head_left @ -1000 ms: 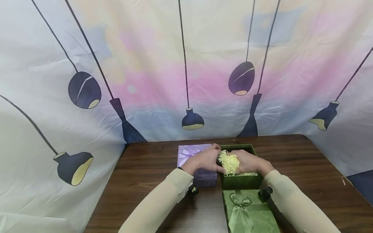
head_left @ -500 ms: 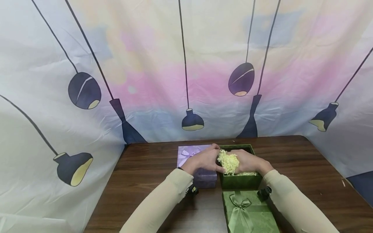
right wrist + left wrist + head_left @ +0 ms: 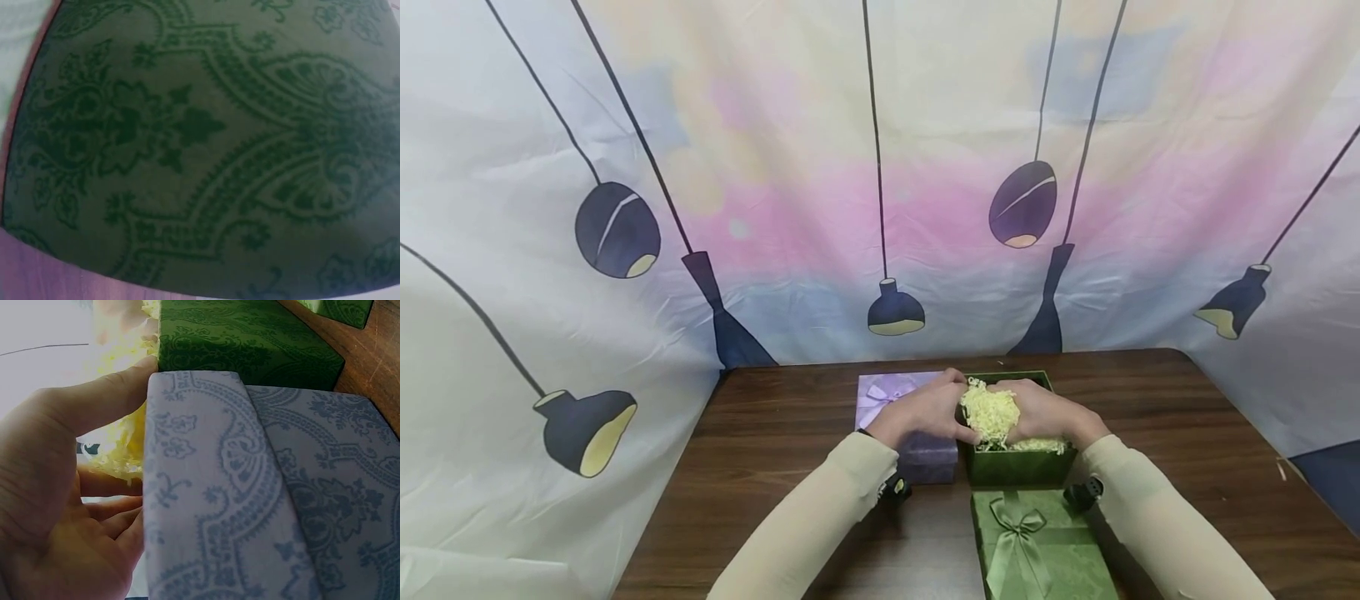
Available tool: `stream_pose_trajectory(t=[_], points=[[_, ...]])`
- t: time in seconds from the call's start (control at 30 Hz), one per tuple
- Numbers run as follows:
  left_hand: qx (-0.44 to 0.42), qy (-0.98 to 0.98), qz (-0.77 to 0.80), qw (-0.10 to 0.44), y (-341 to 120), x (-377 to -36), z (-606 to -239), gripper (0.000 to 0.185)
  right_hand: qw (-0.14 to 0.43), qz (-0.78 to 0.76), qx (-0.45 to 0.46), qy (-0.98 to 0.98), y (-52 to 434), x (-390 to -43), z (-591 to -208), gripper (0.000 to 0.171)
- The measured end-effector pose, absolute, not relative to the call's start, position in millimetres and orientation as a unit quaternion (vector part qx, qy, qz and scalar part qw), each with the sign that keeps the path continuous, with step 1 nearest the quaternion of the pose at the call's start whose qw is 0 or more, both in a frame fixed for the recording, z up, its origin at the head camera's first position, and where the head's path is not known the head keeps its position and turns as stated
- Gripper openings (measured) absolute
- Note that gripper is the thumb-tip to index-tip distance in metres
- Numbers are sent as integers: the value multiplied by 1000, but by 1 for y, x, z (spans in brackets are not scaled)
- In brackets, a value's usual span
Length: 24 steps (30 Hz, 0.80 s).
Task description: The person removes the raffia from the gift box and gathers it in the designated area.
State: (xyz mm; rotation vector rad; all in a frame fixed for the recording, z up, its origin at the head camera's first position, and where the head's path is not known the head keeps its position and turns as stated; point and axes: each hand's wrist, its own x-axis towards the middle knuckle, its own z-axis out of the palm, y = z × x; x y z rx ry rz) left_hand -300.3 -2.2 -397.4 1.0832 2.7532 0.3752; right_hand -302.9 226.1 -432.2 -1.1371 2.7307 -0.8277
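In the head view my left hand [image 3: 931,410] reaches to the left side of the open green box [image 3: 1022,469]. Its thumb and fingers curve round a mostly hidden dark thing and pale yellow shredded paper [image 3: 991,412]. The left wrist view shows the dark thing [image 3: 91,449] beyond more shredded paper [image 3: 128,440], with the thumb by the box corner. From the other side my right hand [image 3: 1045,412] grips the clump of shreds, its fingertips hidden in the box. Only the patterned green box wall [image 3: 187,137] fills the right wrist view; the right hand is not visible there.
A lilac gift box [image 3: 928,462] with a ribbon bow stands left of the green box, under my left hand. The green lid [image 3: 1075,542] with its bow lies in front. Brown wooden table [image 3: 775,450] extends to both sides; a printed cloth [image 3: 805,208] hangs behind.
My right hand has shifted slightly upward, and the shredded clump looks fuller and wider between the hands. My left hand stays almost still, and the boxes keep their places.
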Motion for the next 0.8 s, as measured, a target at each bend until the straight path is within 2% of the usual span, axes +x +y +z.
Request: stream_pose_trajectory(t=[0.23,0.47,0.8], points=[[368,920,118,73,-3,-301,-398,71,32,-272,-333,902,232,-300,-426,83],[371,918,117,76,-3,-303,-395,69,21,-291,-340,894,235,-301,-420,81],[360,924,99,85,-1,-299,-395,81,47,-339,-334,878,245,-299,-417,82]])
